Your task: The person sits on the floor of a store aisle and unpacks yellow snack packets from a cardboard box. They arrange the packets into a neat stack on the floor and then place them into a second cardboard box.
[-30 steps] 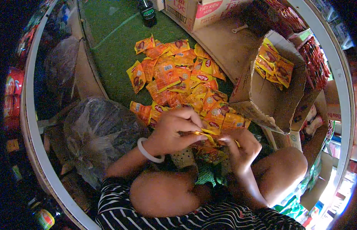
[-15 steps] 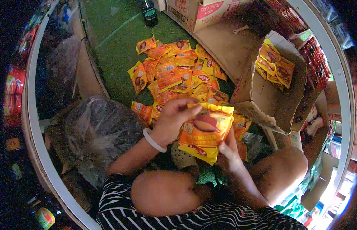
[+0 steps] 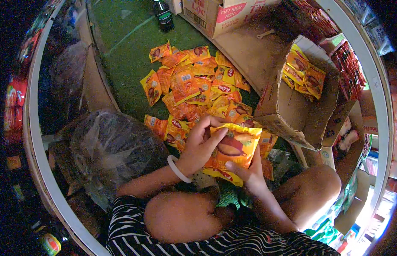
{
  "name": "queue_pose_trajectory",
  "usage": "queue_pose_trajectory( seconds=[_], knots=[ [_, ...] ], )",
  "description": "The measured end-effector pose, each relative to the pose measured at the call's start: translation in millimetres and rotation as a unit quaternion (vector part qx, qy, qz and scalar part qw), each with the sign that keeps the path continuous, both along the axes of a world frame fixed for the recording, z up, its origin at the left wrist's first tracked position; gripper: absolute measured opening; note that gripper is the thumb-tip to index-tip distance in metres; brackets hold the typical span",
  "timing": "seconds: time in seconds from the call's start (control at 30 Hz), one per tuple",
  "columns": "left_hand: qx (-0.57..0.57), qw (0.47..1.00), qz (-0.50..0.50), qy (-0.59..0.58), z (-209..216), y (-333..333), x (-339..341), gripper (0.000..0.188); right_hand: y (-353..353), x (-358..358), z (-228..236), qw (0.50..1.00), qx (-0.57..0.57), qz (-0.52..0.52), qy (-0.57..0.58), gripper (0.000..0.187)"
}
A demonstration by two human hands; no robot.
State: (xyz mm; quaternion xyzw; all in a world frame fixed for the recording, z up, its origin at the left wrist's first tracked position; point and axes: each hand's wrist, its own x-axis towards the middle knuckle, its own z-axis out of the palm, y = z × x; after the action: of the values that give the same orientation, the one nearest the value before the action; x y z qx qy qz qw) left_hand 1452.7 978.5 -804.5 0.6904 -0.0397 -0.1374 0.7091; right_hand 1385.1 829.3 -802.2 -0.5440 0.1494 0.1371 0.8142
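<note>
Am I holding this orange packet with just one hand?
No, the left hand and right hand both grip the orange packet.

You wear a smooth white band (image 3: 177,171) around your left wrist and a black garment (image 3: 194,244) with white stripes, wavy toward the right. Your left hand (image 3: 200,144) and right hand (image 3: 251,174) are gloveless, your forearms bare.

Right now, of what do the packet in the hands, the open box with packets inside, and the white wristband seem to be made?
Held packet: likely thin, slightly glossy plastic film; it shows creases and a wavy top edge.
Open box: matt brown cardboard, probably corrugated; its rim looks ragged.
Wristband: smooth, perhaps rigid, since its curve is even; plastic or stone, I cannot tell.
</note>
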Motion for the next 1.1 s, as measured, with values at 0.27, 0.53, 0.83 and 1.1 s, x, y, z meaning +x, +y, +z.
queue_pose_trajectory(
  seconds=[0.27,0.53,0.83,1.1],
  knots=[
    [-0.083,0.992,-0.08,0.046,-4.2,8.2,3.6,0.042,-1.3,-7.0,-15.2,0.997,0.004,0.052,-0.065,0.057],
    [0.083,0.887,-0.448,-0.074,29.0,19.5,39.3,0.046,-28.1,-2.5,46.2,0.936,-0.28,0.2,-0.069,0.1],
    [-0.192,0.967,-0.141,0.093,35.0,-18.4,26.8,0.049,-82.7,53.1,124.2,0.956,-0.269,0.092,-0.076,0.039],
    [0.13,0.971,-0.028,-0.199,33.1,-34.8,47.8,0.045,-92.0,88.3,108.0,0.997,0.028,0.023,-0.067,0.07]
  ],
)
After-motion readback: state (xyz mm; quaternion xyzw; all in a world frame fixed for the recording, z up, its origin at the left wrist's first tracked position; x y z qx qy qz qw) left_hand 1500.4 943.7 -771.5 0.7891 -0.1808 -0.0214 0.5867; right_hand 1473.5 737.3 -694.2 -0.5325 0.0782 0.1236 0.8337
